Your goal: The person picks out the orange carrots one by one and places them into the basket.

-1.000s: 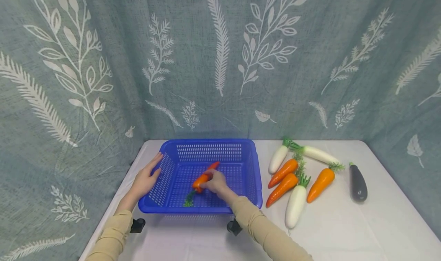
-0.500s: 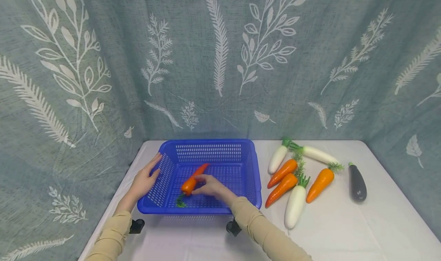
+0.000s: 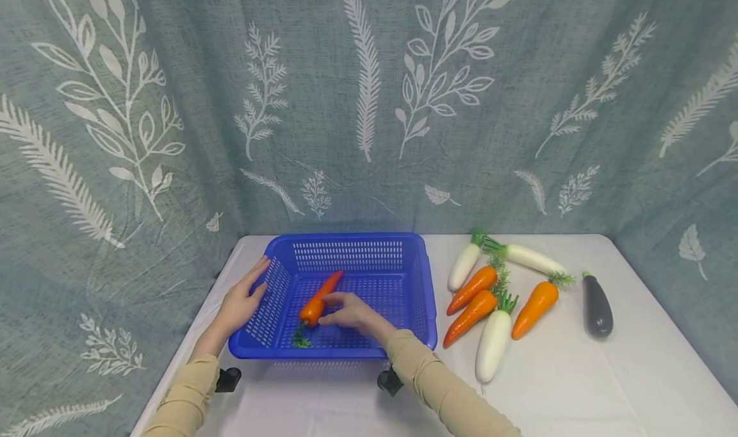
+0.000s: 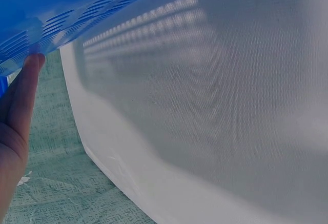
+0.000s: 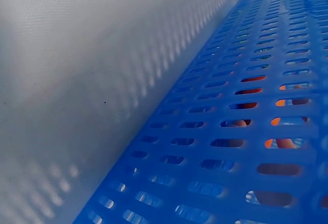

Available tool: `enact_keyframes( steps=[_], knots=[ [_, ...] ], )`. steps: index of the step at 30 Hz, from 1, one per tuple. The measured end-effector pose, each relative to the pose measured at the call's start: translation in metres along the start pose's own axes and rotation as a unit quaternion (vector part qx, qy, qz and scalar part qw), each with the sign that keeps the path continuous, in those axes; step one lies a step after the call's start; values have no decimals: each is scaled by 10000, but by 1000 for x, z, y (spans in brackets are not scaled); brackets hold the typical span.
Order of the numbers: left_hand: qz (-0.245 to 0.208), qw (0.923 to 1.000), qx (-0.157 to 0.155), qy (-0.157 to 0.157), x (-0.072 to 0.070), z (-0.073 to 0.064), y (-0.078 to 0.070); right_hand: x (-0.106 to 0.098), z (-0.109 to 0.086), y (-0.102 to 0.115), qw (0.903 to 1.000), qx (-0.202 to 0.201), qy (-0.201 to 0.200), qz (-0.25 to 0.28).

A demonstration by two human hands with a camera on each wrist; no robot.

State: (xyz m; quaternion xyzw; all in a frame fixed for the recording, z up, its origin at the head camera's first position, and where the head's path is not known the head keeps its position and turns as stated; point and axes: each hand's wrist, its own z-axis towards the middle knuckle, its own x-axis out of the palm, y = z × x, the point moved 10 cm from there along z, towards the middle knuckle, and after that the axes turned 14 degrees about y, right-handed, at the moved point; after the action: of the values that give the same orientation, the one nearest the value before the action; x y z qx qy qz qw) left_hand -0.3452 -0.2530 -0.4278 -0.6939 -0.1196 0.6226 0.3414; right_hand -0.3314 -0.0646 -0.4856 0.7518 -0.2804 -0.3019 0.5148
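In the head view, an orange carrot [image 3: 314,307] with a green leafy top lies slantwise on the floor of the blue plastic basket [image 3: 323,354]. My right hand [image 3: 354,313] is inside the basket at the carrot's right side, thumb and fingers spread. Whether the fingertips still touch it I cannot tell. My left hand [image 3: 239,304] rests against the basket's left side with its fingers straight. In the left wrist view a finger [image 4: 32,75] touches the basket's slotted outer wall [image 4: 66,21]. Through the slots of the basket wall [image 5: 179,126], the right wrist view shows bits of orange.
Right of the basket, on the white table [image 3: 553,386], lie white radishes [image 3: 494,347], more carrots [image 3: 536,309] and a dark eggplant [image 3: 598,305]. Black objects [image 3: 229,380] sit under my wrists. A patterned curtain [image 3: 369,104] hangs behind the table.
The carrot has shifted left inside the basket and left my right hand's pinch, and that hand's fingers have spread. My left hand stays at the basket's left side.
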Motion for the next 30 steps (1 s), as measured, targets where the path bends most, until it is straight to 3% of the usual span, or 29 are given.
enact_keyframes(
  steps=[20, 30],
  knots=[
    [11, 10000, -9, -10, -2, 1, -6, -9, -2, -1, 9993, -30, -299, 211],
    [59, 9999, 59, -91, -2, -1, -6, -15, -4, 1, 9946, -320, -605, 779]
  ],
)
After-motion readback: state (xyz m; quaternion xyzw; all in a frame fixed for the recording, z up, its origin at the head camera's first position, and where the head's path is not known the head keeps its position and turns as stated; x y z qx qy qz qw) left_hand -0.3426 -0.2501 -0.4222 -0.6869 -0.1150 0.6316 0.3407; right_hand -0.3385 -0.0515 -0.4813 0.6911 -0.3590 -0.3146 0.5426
